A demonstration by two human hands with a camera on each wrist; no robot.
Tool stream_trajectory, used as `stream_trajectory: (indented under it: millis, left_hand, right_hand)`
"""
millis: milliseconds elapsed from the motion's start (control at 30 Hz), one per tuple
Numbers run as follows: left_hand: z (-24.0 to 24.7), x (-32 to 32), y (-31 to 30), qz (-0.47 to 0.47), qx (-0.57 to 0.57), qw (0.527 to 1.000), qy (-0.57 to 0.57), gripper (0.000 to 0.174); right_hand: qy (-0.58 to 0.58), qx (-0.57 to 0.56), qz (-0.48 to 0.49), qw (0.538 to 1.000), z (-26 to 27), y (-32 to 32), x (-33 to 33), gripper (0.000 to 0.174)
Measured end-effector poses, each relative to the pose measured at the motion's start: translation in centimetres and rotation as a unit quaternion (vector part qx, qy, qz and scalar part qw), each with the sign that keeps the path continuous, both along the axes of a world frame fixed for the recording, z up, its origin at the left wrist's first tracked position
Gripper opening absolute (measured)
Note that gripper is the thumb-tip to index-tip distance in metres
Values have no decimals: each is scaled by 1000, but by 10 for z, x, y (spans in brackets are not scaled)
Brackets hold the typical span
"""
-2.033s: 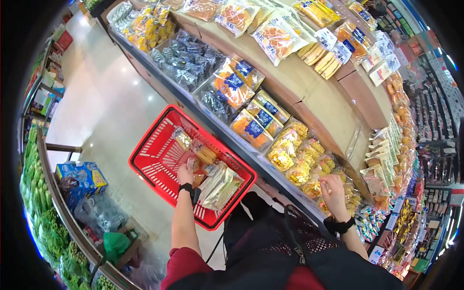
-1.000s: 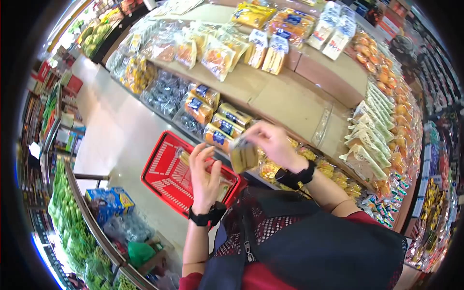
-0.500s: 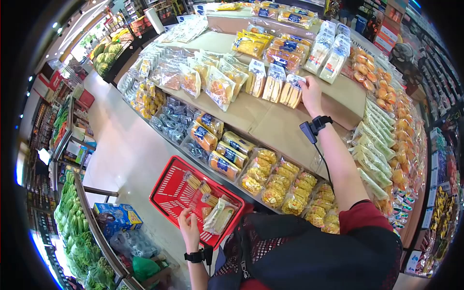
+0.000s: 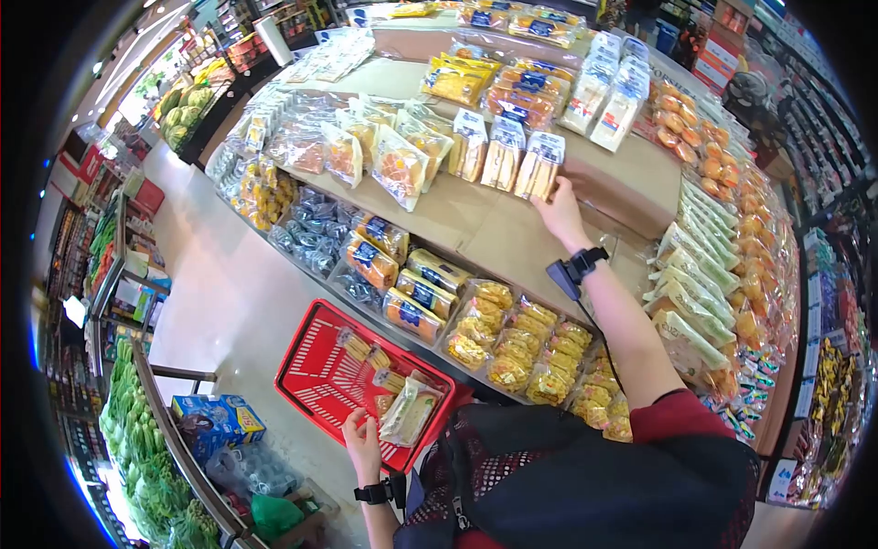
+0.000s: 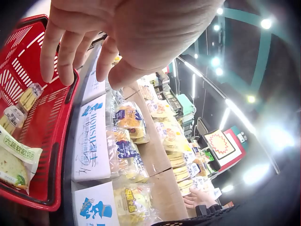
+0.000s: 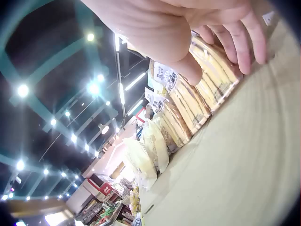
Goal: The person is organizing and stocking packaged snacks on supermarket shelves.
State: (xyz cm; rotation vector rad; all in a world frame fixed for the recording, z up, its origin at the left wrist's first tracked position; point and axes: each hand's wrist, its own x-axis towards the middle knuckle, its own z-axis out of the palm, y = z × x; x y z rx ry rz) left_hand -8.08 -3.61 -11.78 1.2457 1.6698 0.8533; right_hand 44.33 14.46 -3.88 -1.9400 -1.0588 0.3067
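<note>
Leafy green vegetables [image 4: 151,457] line the far left of the head view, with a blue box [image 4: 218,423] near them. Right of these is a red basket [image 4: 315,368], holding several small wrapped packs [image 4: 355,346] and 1 larger flat pack [image 4: 409,414]. The left hand [image 4: 362,444] overlaps the basket's near rim in that view; its fingers are loosely bent and its grip released, though contact with the rim cannot be told. Next comes the tiered bench [image 4: 498,242], with blue-labelled bread packs [image 4: 412,316] and rows of yellow packs [image 4: 521,354] along its front. Higher up, clear-wrapped flat breads [image 4: 399,178] lean to the left of 3 sandwich packs [image 4: 540,166] standing side by side. The right hand [image 4: 560,215] is at the lower right corner of the rightmost; the right wrist view shows its fingers fairly straight, that grip released too, though I cannot tell whether the fingertips touch the wrapper. Farther right, green-and-white packs [image 4: 692,279] stand in a row, and bagged round buns [image 4: 759,265] run beyond them.
</note>
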Motion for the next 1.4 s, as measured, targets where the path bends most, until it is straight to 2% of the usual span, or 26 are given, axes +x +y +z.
stream_trajectory:
  millis: [200, 233, 267, 333, 367, 400, 467, 500, 567, 600, 667, 733, 833, 900, 967, 1033, 1067, 1167, 1233, 1267, 1400]
  left_hand:
    - [-1, 3, 2, -25, -7, 1000, 5, 29]
    - [-4, 0, 2, -18, -10, 1000, 1, 29]
    - [-9, -3, 1, -12, -14, 1000, -3, 28]
    - [-21, -11, -3, -6, -31, 999, -20, 29]
    - [-28, -17, -6, 9, -41, 999, -20, 29]
    - [-39, -26, -8, 25, -53, 998, -19, 29]
    - [-73, -51, -13, 15, -42, 998, -32, 30]
    - [-95, -63, -12, 17, -46, 998, -34, 30]
    - [-108, -75, -18, 24, -70, 997, -34, 31]
    - [-104, -76, -16, 30, -89, 995, -31, 32]
    - [-137, -97, -15, 26, -84, 996, -13, 32]
    - [-144, -104, -12, 29, -65, 997, 9, 33]
    - [-174, -117, 0, 40, -112, 993, 9, 32]
    - [-182, -119, 14, 21, -126, 990, 66, 32]
    - [-174, -111, 30, -1, -130, 981, 141, 36]
    - [-183, -104, 49, -22, -121, 986, 112, 39]
    - [-185, -101, 57, -36, -166, 980, 103, 41]
    - [-196, -87, 81, -83, -173, 976, 107, 46]
    - [-219, -76, 101, -96, -128, 975, 152, 48]
    - [-231, -76, 111, -116, -150, 967, 172, 54]
    - [-271, -63, 146, -147, -191, 948, 206, 59]
  right_hand:
    - [-9, 18, 3, 1000, -9, 6, 2, 67]
    - [-120, 0, -31, 992, -8, 0, -3, 64]
    - [-122, -7, -36, 992, -7, -10, -7, 64]
    - [-107, 25, 28, 994, 16, -37, -29, 59]
    - [-120, 33, 42, 991, 27, -54, -46, 44]
    - [-119, 23, 39, 992, 28, -69, -64, 44]
    - [4, 55, 191, 980, 24, -104, -100, 26]
    - [9, 42, 193, 980, 29, -122, -115, 26]
    - [83, -138, 333, 929, 35, -148, -148, 19]
    - [93, -150, 351, 919, 27, -157, -160, 19]
    - [15, -92, 360, 928, 11, -169, -176, 18]
    - [52, -130, 365, 920, 14, -176, -186, 18]
    - [42, -142, 355, 923, 15, -179, -190, 19]
    - [55, -150, 354, 922, 9, -181, -191, 19]
    - [33, -171, 324, 930, 11, -186, -194, 18]
    - [14, -183, 323, 929, 10, -192, -195, 18]
    - [-4, -194, 317, 928, 9, -195, -201, 18]
    - [-15, -221, 302, 927, 10, -206, -210, 18]
    - [-19, -255, 284, 924, 15, -213, -214, 17]
    - [-19, -260, 279, 924, 15, -218, -217, 17]
    - [-20, -280, 244, 928, 8, -242, -207, 17]
